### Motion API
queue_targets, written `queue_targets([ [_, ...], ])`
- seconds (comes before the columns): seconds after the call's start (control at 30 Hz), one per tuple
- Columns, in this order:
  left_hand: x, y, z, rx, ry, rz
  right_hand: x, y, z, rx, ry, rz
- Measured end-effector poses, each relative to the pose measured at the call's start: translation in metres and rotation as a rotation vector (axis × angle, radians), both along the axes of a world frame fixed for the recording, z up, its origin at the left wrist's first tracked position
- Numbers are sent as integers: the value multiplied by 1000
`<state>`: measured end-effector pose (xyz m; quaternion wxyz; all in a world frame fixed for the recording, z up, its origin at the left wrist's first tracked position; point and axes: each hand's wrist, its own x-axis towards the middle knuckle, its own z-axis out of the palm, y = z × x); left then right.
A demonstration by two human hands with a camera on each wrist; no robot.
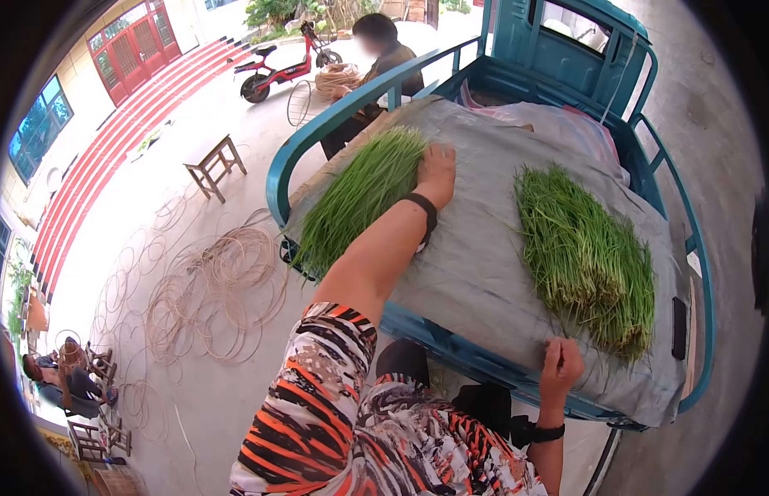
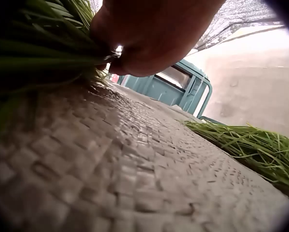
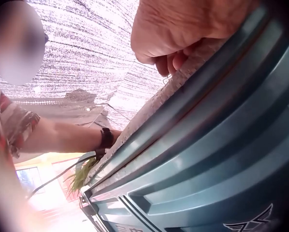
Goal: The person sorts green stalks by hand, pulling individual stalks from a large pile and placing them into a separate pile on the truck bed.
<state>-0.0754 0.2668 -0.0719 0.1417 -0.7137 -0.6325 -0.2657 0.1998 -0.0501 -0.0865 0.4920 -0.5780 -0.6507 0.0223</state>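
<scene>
Long green stalks (image 1: 364, 194) lie in a pile at the left of the grey woven sheet (image 1: 475, 248). At that pile's right edge, my left hand (image 1: 437, 174) has its fingers curled against the stalks; the left wrist view shows the hand (image 2: 152, 36) gripping some blades (image 2: 52, 55). A second green pile (image 1: 587, 256) lies on the right, its pale ends towards me. Just below it, near the sheet's front edge, my right hand (image 1: 561, 366) is held with curled fingers. Thin pale strands show under the right hand (image 3: 183, 31) in the right wrist view; whether it holds them is unclear.
The sheet covers a blue cart bed with a curved rail (image 1: 281, 169). Behind the rail a person (image 1: 397, 62) sits near coiled strips (image 1: 335, 78). Loose hoops (image 1: 211, 289), a wooden stool (image 1: 215, 169) and a red scooter (image 1: 289, 70) stand or lie to the left.
</scene>
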Motion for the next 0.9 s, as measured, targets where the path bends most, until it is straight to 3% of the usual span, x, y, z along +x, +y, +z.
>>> queue_targets([
  [0.13, -7, -11, 17, -308, 400, -67, 1, -1, -5, -18, 6, 4],
  [0.27, -7, -12, 5, -236, 329, -187, -2, -2, -1, -6, 17, 1],
  [0.33, -9, -39, 34, -157, 259, -335, -2, -1, 0, 9, 6, 3],
  [0.43, -22, -79, 72, -186, 35, -396, -3, -4, 3, 5, -7, 15],
  [0.5, -47, -109, 100, -256, -73, -274, -2, -4, 3, 8, -15, 23],
  [0.57, -89, -111, 99, -168, -99, -183, 0, -3, 1, 19, -26, 32],
  [0.63, -128, -114, 97, -95, -136, -120, -1, -3, 0, -9, 59, 29],
  [0.73, -149, -118, 94, -183, -124, -81, -1, -3, -4, -61, 236, 61],
  [0.87, -154, -108, 74, -127, -182, -237, -10, -6, 18, -138, 353, 84],
  [0.9, -155, -105, 70, -115, -165, -255, -17, -4, 30, -148, 281, 138],
])
